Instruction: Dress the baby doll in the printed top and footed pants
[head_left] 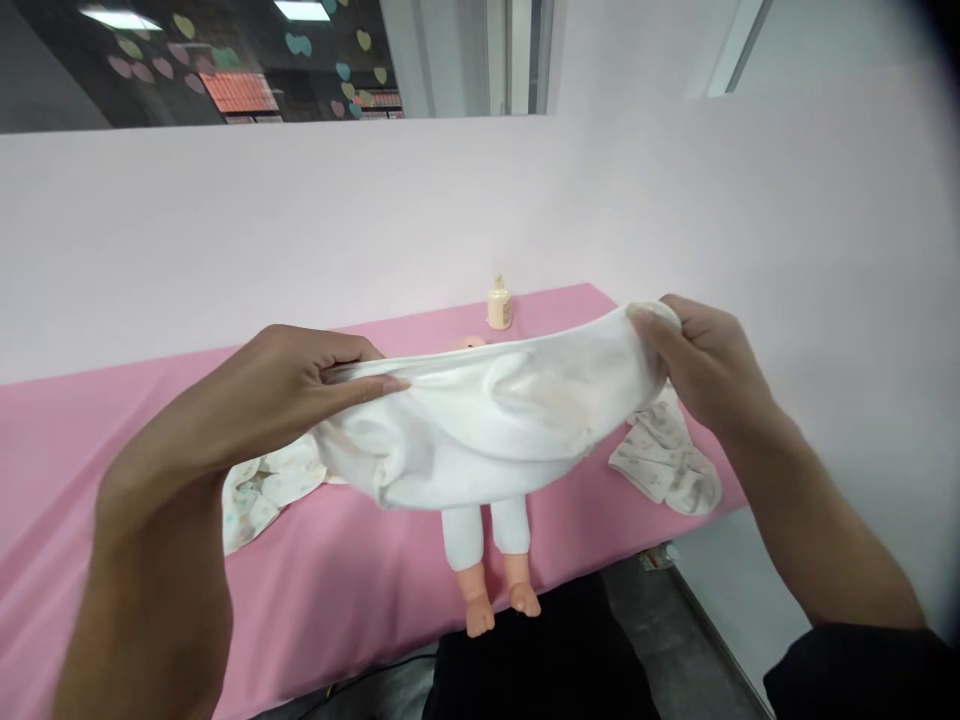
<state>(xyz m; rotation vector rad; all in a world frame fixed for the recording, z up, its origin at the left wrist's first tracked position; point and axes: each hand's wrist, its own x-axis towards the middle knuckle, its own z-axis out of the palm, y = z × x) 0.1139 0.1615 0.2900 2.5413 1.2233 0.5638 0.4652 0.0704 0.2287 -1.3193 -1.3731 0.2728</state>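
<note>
A white cloth garment [495, 420] is stretched sideways between my hands; its exact kind I cannot make out. My left hand [322, 385] pinches its left end between thumb and fingers. At the right end, my right hand [701, 350] grips the upper corner. Behind and below the cloth lies a baby doll [472, 590] with white-covered legs and bare feet. The cloth hides most of the doll's body, and only a sliver of its head shows above the top edge.
The doll lies on a pink-covered table [337, 600]. Patterned baby clothes [259, 495] lie on the left, and another patterned garment [667, 460] on the right. A cream pump bottle [499, 305] stands near the white wall [262, 230] at the back.
</note>
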